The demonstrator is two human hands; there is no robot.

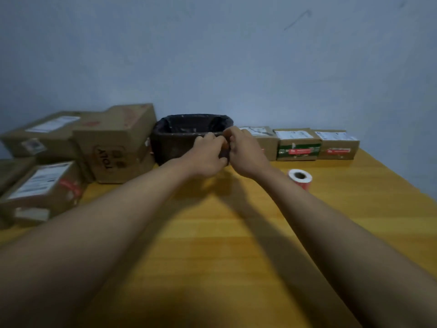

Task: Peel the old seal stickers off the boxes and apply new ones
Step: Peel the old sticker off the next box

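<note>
While both arms reach forward, left hand point(208, 152) and right hand point(246, 150) meet, fingers curled, contents unclear

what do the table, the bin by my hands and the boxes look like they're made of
Table: probably wood or laminate, yellow with faint plank lines and a slight sheen. Bin: dark and box-shaped, lined with a crinkled black plastic bag; its own material unclear. Boxes: matte brown cardboard with paper labels.

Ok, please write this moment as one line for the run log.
hands: together at bin front, pinching something small | roll: on table, untouched
</note>
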